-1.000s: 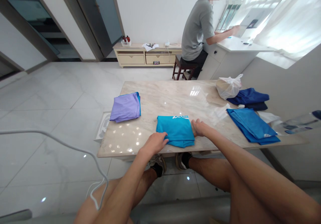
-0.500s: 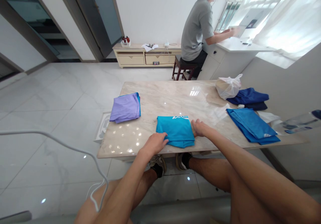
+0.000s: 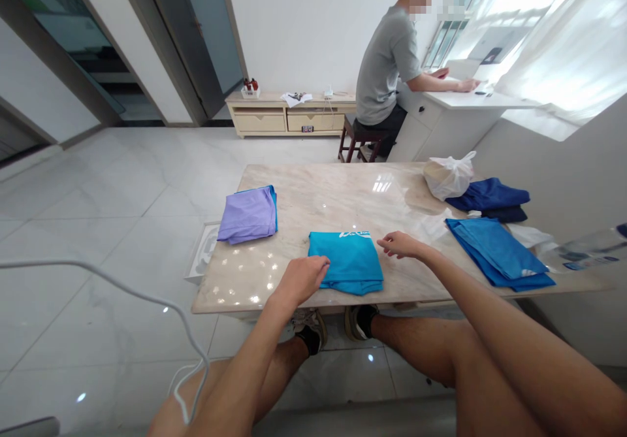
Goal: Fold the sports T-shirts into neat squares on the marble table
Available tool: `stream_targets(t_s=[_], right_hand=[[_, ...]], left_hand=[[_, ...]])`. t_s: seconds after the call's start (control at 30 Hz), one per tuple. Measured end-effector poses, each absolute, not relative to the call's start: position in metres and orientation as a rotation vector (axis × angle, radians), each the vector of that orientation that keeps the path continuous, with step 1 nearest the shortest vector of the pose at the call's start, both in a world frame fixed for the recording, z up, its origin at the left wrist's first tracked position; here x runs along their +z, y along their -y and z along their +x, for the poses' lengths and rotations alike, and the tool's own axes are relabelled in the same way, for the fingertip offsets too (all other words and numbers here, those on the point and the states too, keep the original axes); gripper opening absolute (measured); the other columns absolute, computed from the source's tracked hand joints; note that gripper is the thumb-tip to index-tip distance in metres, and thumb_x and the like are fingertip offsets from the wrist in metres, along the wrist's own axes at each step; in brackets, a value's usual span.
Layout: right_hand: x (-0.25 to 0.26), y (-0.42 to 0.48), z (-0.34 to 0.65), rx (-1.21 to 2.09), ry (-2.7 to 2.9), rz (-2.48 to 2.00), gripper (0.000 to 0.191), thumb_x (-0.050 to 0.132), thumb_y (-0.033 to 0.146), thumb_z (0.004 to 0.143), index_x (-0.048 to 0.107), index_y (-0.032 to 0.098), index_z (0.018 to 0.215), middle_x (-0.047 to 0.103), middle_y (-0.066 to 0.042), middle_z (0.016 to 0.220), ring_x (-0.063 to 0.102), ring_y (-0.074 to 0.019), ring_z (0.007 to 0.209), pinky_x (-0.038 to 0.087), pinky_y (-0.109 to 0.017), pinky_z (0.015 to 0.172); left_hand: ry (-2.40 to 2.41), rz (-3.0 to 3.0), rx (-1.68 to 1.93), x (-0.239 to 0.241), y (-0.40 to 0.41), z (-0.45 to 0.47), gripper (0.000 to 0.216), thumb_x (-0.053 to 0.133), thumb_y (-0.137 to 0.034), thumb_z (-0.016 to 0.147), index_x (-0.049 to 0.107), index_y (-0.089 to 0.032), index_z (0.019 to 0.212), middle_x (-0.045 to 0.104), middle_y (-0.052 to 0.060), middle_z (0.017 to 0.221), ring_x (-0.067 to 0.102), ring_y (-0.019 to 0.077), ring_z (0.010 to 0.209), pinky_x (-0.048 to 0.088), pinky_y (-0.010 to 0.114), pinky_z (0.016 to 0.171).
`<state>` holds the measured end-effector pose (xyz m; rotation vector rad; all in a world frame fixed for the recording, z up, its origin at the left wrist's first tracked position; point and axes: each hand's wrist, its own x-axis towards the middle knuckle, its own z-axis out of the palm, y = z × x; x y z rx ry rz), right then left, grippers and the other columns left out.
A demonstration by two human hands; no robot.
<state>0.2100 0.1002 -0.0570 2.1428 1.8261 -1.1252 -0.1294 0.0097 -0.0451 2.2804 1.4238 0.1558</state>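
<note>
A folded turquoise shirt with white lettering lies near the front edge of the marble table. My left hand rests on the shirt's front left corner, fingers curled over the cloth. My right hand hovers just right of the shirt, fingers spread, holding nothing. A folded lilac garment on a blue one lies at the table's left.
At the right lie a stack of blue cloth, dark blue clothes, a white plastic bag and a plastic bottle. A person sits on a stool at a white desk behind. A white cable hangs at left.
My right hand has lifted off the shirt's right edge and moved a little to the right. My left hand stays on the shirt. The view has tilted slightly.
</note>
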Motion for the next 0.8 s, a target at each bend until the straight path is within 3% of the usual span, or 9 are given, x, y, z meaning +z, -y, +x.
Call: stream_targets(t_s=[0.1, 0.3, 0.37, 0.47, 0.57, 0.73, 0.8], right_hand=[[-0.061, -0.091, 0.194, -1.536, -1.599, 2.183, 0.047, 0.062, 0.053, 0.111, 0.076, 0.01, 0.121, 0.081, -0.022, 0.126, 0.081, -0.0261, 0.104, 0.066, -0.031, 0.079], [-0.067, -0.083, 0.147, -1.605, -1.369, 2.468, 0.048, 0.075, 0.05, 0.104, 0.068, 0.016, 0.137, 0.074, -0.018, 0.146, 0.078, -0.0272, 0.117, 0.066, -0.03, 0.077], [-0.062, -0.085, 0.138, -1.651, -1.404, 2.452, 0.046, 0.076, 0.049, 0.102, 0.069, 0.018, 0.136, 0.076, -0.016, 0.143, 0.078, -0.0272, 0.118, 0.066, -0.03, 0.077], [-0.046, -0.089, 0.128, -1.6, -1.694, 2.367, 0.035, 0.077, 0.046, 0.101, 0.077, 0.016, 0.12, 0.082, -0.014, 0.128, 0.077, -0.0289, 0.116, 0.065, -0.032, 0.083], [-0.02, -0.09, 0.118, -1.425, -2.076, 2.246, 0.033, 0.08, 0.05, 0.098, 0.081, 0.017, 0.103, 0.084, -0.013, 0.116, 0.077, -0.0319, 0.112, 0.064, -0.037, 0.092], [0.03, -0.074, 0.103, -1.486, -2.526, 2.014, 0.053, 0.084, 0.066, 0.089, 0.079, 0.019, 0.113, 0.083, -0.01, 0.11, 0.076, -0.0333, 0.106, 0.064, -0.041, 0.09], [0.048, -0.064, 0.101, -1.622, -2.563, 1.991, 0.06, 0.084, 0.072, 0.087, 0.078, 0.02, 0.116, 0.083, -0.009, 0.11, 0.077, -0.0344, 0.106, 0.065, -0.042, 0.089]], left_hand=[[-1.597, 2.224, 0.272, -0.036, -0.013, -0.133, 0.036, 0.045, -0.035, 0.116, 0.078, -0.028, 0.131, 0.083, 0.009, 0.129, 0.079, 0.0304, 0.116, 0.057, 0.038, 0.097], [-1.671, 1.853, 0.636, -0.031, -0.019, -0.137, 0.028, 0.054, -0.032, 0.109, 0.081, -0.028, 0.115, 0.087, 0.004, 0.111, 0.081, 0.0253, 0.102, 0.058, 0.034, 0.088], [-1.63, 1.767, 0.774, -0.029, -0.022, -0.141, 0.026, 0.056, -0.033, 0.107, 0.08, -0.027, 0.111, 0.087, 0.004, 0.109, 0.081, 0.0242, 0.099, 0.059, 0.034, 0.088], [-1.591, 1.671, 0.95, -0.026, -0.026, -0.149, 0.024, 0.058, -0.034, 0.105, 0.08, -0.024, 0.108, 0.087, 0.007, 0.111, 0.08, 0.0246, 0.101, 0.061, 0.034, 0.091], [-1.547, 1.599, 1.046, -0.026, -0.031, -0.158, 0.022, 0.064, -0.037, 0.103, 0.078, -0.021, 0.111, 0.084, 0.01, 0.119, 0.078, 0.0264, 0.111, 0.062, 0.037, 0.097], [-1.568, 1.363, 1.18, -0.029, -0.034, -0.162, 0.05, 0.08, -0.048, 0.096, 0.068, -0.021, 0.137, 0.07, 0.017, 0.153, 0.066, 0.0316, 0.142, 0.056, 0.042, 0.113], [-1.563, 1.138, 1.19, -0.029, -0.031, -0.158, 0.06, 0.071, -0.057, 0.101, 0.063, -0.02, 0.147, 0.063, 0.019, 0.163, 0.06, 0.0325, 0.15, 0.056, 0.041, 0.115]])
